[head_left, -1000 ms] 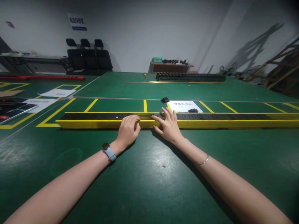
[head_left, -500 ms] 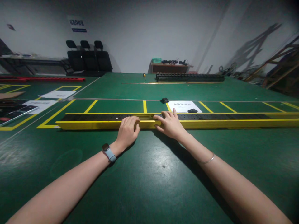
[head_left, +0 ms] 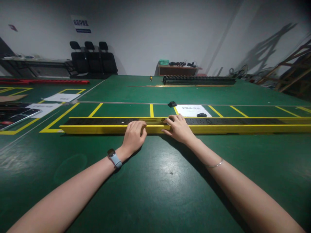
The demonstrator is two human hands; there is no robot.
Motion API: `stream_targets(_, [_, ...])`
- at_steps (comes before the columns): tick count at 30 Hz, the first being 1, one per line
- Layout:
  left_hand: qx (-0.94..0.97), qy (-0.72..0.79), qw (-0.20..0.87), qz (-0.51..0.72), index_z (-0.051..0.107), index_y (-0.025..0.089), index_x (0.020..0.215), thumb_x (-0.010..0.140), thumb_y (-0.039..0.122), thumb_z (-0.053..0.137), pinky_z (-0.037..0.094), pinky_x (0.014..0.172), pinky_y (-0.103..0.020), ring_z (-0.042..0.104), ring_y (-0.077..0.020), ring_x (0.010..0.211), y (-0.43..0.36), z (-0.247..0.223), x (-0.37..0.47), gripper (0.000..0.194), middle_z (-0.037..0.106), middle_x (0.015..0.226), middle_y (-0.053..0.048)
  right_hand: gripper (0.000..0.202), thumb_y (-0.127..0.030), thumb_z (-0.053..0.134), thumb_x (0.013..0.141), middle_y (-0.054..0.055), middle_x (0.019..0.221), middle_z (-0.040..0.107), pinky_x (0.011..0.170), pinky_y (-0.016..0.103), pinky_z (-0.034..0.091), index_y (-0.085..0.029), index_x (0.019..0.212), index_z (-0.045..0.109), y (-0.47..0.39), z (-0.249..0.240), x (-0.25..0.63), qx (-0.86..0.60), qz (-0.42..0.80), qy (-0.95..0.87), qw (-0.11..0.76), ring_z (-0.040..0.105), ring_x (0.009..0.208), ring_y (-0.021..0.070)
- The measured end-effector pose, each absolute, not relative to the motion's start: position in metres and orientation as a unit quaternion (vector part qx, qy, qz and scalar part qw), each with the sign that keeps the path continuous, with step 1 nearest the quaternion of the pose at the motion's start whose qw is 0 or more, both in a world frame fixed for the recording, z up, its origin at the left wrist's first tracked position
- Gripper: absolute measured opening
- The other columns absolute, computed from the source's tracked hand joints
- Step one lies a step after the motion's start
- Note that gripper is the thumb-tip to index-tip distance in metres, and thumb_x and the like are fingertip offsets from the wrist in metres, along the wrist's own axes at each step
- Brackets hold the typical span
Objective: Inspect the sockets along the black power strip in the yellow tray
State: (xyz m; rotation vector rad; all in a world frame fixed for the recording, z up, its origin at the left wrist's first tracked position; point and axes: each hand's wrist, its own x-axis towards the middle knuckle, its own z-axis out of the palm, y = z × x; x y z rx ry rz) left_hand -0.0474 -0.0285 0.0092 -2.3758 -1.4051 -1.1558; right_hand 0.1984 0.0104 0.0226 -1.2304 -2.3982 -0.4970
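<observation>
A long yellow channel rail (head_left: 107,129) lies across the green table, with black slotted modules (head_left: 97,121) set along its inside. My left hand (head_left: 134,136) curls over the rail left of the middle, fingers on the black part and thumb at the front wall. To its right, my right hand (head_left: 178,129) bends over the same rail, fingertips at the end of another run of black modules (head_left: 218,121), thumb by the front wall. Between the hands, a stretch of rail shows no black module. The fingertips' exact contacts are partly hidden.
Behind the rail lie a white printed sheet (head_left: 190,110) and small black pieces (head_left: 172,104). A long black rack (head_left: 199,80) and a screwdriver (head_left: 151,78) sit farther back. At left are red rails (head_left: 48,81) and paper sheets (head_left: 62,97). Yellow tape marks the green tabletop.
My right hand has shifted slightly right along the rail, its fingers drawn closer together. My left hand stays about where it was on the rail.
</observation>
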Motion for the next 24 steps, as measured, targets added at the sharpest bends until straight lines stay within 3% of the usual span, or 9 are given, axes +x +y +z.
stream_targets(9, [-0.787,-0.477,0.081,-0.384,0.056,0.02,0.102,0.091,0.017,0.045,0.037,0.104,-0.045,0.059,-0.0224,0.104,-0.0298,0.012,-0.0464,0.016,0.067,0.107,-0.006,0.042,-0.062,0.059,0.084,0.01,0.113,0.065,0.108,0.055,0.026,-0.023,0.099,0.062,0.0163,0.0196,0.2039,-0.437,-0.179,-0.851,0.228,0.056,0.105,0.0274])
stream_targets(18, [-0.783,-0.481,0.086,-0.385,0.056,0.02,0.101,0.09,0.017,0.046,0.036,0.105,-0.043,0.059,-0.0213,0.104,-0.0295,0.0106,-0.0464,0.016,0.067,0.107,-0.006,0.044,-0.063,0.061,0.082,0.009,0.111,0.068,0.108,0.048,0.03,-0.021,0.094,0.061,0.0185,0.0198,0.206,-0.422,-0.165,-0.859,0.24,0.056,0.102,0.0258])
stream_targets(21, [-0.782,-0.482,0.085,-0.385,0.056,0.02,0.102,0.09,0.017,0.046,0.037,0.105,-0.043,0.058,-0.0214,0.104,-0.0291,0.0099,-0.0459,0.015,0.067,0.107,-0.006,0.048,-0.063,0.059,0.083,0.01,0.115,0.066,0.108,0.048,0.03,-0.019,0.102,0.063,0.0161,0.0185,0.2058,-0.432,-0.169,-0.854,0.238,0.056,0.106,0.0269])
stream_targets(24, [-0.783,-0.482,0.083,-0.384,0.057,0.019,0.103,0.09,0.017,0.046,0.037,0.105,-0.043,0.058,-0.0219,0.105,-0.0287,0.0092,-0.0452,0.017,0.067,0.108,-0.007,0.053,-0.061,0.056,0.086,0.012,0.124,0.062,0.109,0.051,0.028,-0.022,0.123,0.06,0.0119,0.0172,0.2054,-0.444,-0.183,-0.849,0.22,0.054,0.115,0.0288])
